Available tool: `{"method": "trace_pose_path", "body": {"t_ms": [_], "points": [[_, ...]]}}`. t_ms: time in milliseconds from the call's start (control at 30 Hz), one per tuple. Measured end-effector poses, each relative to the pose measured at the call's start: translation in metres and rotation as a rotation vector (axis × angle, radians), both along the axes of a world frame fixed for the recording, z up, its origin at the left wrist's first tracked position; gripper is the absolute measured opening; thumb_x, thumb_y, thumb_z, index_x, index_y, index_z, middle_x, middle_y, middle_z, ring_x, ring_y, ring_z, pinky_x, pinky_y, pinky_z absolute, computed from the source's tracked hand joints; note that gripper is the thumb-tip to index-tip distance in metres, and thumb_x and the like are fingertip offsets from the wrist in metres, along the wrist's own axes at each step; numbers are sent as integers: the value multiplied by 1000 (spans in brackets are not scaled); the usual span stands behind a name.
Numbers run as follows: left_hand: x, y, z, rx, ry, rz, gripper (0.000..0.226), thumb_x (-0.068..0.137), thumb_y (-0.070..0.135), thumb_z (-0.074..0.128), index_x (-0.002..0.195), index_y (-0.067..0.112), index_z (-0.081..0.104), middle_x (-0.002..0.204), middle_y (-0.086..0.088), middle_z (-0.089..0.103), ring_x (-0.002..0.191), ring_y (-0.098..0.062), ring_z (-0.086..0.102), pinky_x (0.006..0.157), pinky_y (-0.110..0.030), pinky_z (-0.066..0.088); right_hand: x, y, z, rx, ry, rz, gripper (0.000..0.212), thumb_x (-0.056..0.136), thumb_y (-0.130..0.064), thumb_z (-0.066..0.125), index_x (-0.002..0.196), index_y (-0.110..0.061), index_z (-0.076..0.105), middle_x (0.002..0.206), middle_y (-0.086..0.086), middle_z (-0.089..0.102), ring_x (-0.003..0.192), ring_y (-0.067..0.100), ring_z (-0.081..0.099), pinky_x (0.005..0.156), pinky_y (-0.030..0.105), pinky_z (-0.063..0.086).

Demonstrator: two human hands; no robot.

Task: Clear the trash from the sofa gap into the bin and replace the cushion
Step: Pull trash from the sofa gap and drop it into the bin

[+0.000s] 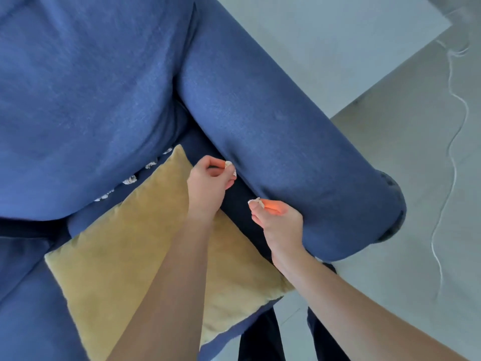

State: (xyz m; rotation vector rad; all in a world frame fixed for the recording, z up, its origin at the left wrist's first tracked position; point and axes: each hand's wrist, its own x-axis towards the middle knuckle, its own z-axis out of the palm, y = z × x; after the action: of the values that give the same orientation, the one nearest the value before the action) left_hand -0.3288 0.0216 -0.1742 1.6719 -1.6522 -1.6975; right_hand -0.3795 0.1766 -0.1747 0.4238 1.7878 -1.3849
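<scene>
A mustard-yellow cushion [145,246] lies on the seat of a blue sofa [86,100], next to the rounded armrest [273,142]. My left hand [208,186] hovers over the cushion's far corner and pinches a small pale scrap of trash [228,164] at its fingertips. My right hand [278,220] is by the dark gap beside the armrest, its fingers closed on another pale scrap [255,201]. Several crumpled white paper bits [129,180] lie in the gap along the backrest, behind the cushion. No bin is in view.
Grey floor [390,178] lies to the right of the armrest, with a thin white cord [454,142] trailing across it. A pale flat surface [325,35] sits at the top right. My dark trouser legs [263,340] show at the bottom.
</scene>
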Motion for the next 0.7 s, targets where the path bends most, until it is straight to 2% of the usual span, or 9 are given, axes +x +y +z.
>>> {"method": "trace_pose_path", "body": {"t_ms": [67,200,333,433,567,633,700], "points": [[-1,30,20,-9,28,5,13,96,20,80,93,10,72,85,-4,82,87,-16,82,83,-33,68,-13,26,18,-3,78,59,7,85,-17,88,89,-13,84,86,9,82,82,15,78,89,42,66],[-12,89,50,7,69,13,10,95,17,82,94,9,76,85,-5,82,89,-19,82,86,-35,67,-49,81,51,28,172,129,10,86,-24,88,93,-20,83,82,-4,82,82,15,79,81,27,61],[-53,166,71,35,82,-108,3,96,20,80,98,18,80,85,-2,82,89,-19,81,89,-36,66,-102,162,69,65,255,81,12,86,-25,89,97,-22,84,89,-7,84,89,13,80,86,30,62],[-88,213,80,25,72,-179,5,98,29,78,103,29,79,83,4,83,83,-12,80,85,-28,62,-139,212,66,105,287,31,15,88,-25,87,102,-22,85,92,-9,84,92,13,80,88,32,61],[-132,265,80,36,31,-279,8,97,26,78,102,30,83,82,7,82,77,-10,77,67,-15,57,-184,270,44,216,307,17,15,91,-24,83,106,-23,86,96,-7,83,95,15,79,82,26,59],[-151,290,73,13,-3,-349,10,97,26,77,102,30,85,83,11,82,79,-4,76,70,-16,60,-203,295,29,269,288,22,16,91,-22,83,106,-21,86,97,-4,83,97,18,79,82,26,59],[-167,316,62,-15,-53,-437,13,98,25,75,105,29,85,88,14,82,85,2,75,72,-9,57,-218,315,14,325,280,40,17,91,-21,81,107,-19,86,99,-2,83,98,21,79,89,32,61]]}}
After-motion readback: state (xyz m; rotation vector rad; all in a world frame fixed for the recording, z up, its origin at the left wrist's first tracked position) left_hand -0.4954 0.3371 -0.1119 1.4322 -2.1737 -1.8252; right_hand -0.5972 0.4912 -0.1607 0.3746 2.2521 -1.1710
